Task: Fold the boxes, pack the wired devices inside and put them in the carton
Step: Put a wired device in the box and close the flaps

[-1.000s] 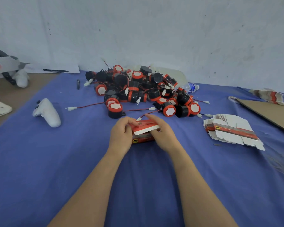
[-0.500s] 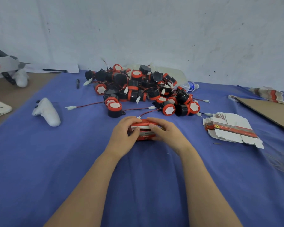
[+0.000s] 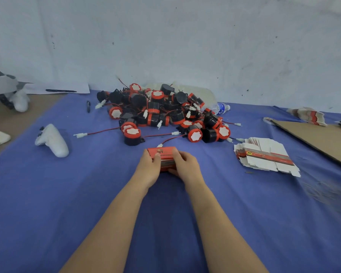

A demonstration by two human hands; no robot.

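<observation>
red box (image 3: 164, 157) closed, on blue cloth | black-red wired devices (image 3: 161, 113) heaped behind | flat boxes (image 3: 264, 155) stacked right

A matt blue cloth (image 3: 47, 194) covers the table. The red box (image 3: 163, 154) is smooth printed card; the flat box blanks (image 3: 268, 156) are white card. The buzzers (image 3: 159, 111) are glossy black and red plastic. The brown cardboard sheet (image 3: 319, 138) is matt.

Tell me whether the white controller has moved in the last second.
No. The white controller lies just as before, at the same spot left of the nearest black-and-red device.
</observation>
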